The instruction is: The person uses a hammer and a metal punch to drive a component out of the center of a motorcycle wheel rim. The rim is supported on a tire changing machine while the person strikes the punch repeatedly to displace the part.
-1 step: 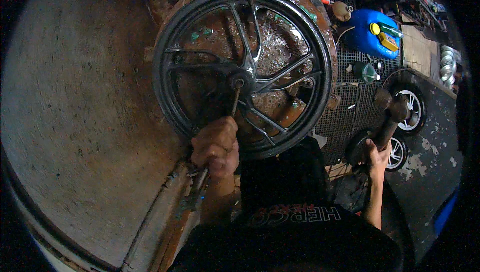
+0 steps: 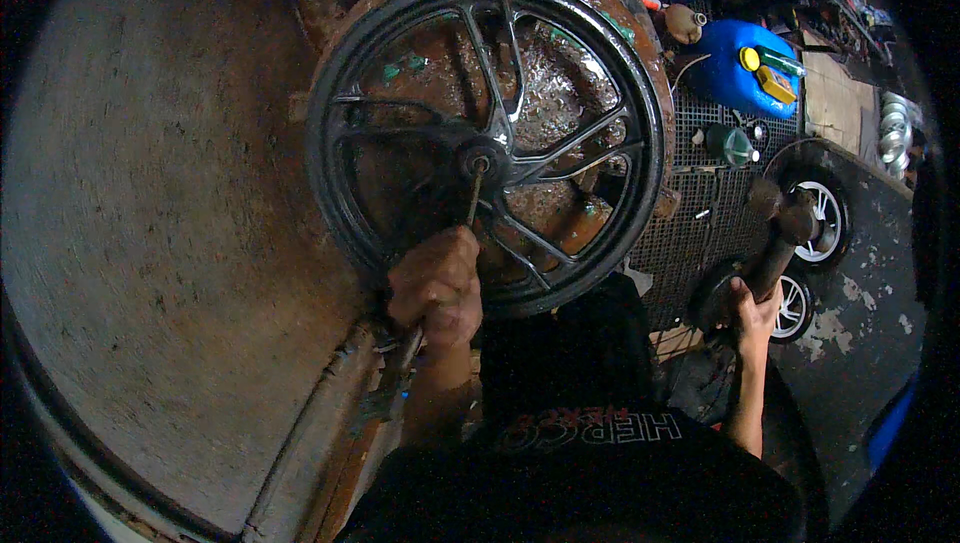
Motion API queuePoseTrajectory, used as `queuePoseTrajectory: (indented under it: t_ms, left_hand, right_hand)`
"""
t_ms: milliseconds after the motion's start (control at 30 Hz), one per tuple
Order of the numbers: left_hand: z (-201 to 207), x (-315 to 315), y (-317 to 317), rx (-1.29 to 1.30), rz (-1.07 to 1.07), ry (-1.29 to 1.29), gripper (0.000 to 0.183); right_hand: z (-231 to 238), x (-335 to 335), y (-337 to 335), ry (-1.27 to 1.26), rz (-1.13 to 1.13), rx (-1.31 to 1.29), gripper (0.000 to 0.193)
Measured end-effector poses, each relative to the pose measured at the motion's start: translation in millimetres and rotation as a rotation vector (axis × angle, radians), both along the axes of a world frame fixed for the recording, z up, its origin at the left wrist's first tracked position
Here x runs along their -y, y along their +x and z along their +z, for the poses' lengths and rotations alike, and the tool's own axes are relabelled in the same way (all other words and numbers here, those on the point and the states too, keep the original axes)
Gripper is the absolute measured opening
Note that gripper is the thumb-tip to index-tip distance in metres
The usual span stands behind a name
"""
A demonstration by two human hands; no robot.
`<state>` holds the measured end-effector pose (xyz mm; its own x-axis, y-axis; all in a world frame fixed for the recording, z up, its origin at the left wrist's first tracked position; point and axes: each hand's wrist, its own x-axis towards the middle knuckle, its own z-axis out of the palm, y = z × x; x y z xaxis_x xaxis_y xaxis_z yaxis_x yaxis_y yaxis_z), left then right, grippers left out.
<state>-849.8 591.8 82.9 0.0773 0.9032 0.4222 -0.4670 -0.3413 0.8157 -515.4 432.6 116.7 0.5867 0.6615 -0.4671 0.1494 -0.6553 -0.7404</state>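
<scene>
A black spoked motorcycle wheel rim [image 2: 335, 198] lies face up over a rusty, wet-looking round base. My left hand [image 2: 435, 288] is closed around a thin metal rod [image 2: 475, 198], whose far end meets the hub [image 2: 482, 161] at the wheel's centre. Fingers hide the rod's middle, so I cannot tell if it is a punch or a screwdriver. Out to the right, away from the wheel, my right hand [image 2: 757, 311] grips the handle of a hammer [image 2: 797, 223]; its dark, worn head points up and away from me.
Rusty base [image 2: 655, 73] extends past the rim. On the right are a black grid mat [image 2: 690, 228], a blue jug [image 2: 725, 68], a green bottle [image 2: 733, 145] and wheels with white rims [image 2: 820, 213]. A concrete surface [image 2: 160, 193] spans the left; pipes [image 2: 300, 443] run at lower left.
My left hand has shifted very slightly up and to the right, with the rod tilting a little. The right hand and hammer look the same.
</scene>
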Motion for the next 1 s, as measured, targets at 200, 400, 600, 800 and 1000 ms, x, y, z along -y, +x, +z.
queuePoseTrajectory:
  t_ms: [200,400,600,800,1000]
  left_hand:
    - [-16.9,3.3,8.2,-0.207,0.132,-0.057,0.027]
    - [-8.3,-13.7,20.4,-0.482,0.320,0.047,0.028]
    - [-6.5,-21.0,19.9,-0.473,0.369,0.016,0.027]
    - [9.6,-18.1,24.3,-0.495,0.343,0.070,0.032]
    - [15.9,-15.9,15.8,-0.459,0.232,-0.005,0.040]
  right_hand:
    - [10.6,-0.9,-13.1,0.000,0.040,0.030,0.039]
    - [30.2,-1.6,-37.5,0.125,0.118,0.016,0.036]
    - [54.9,4.9,-64.2,0.164,0.126,-0.047,0.032]
    - [75.5,5.8,-95.6,0.302,0.199,0.015,0.040]
    - [111.7,-4.3,-121.5,0.283,0.394,0.139,0.045]
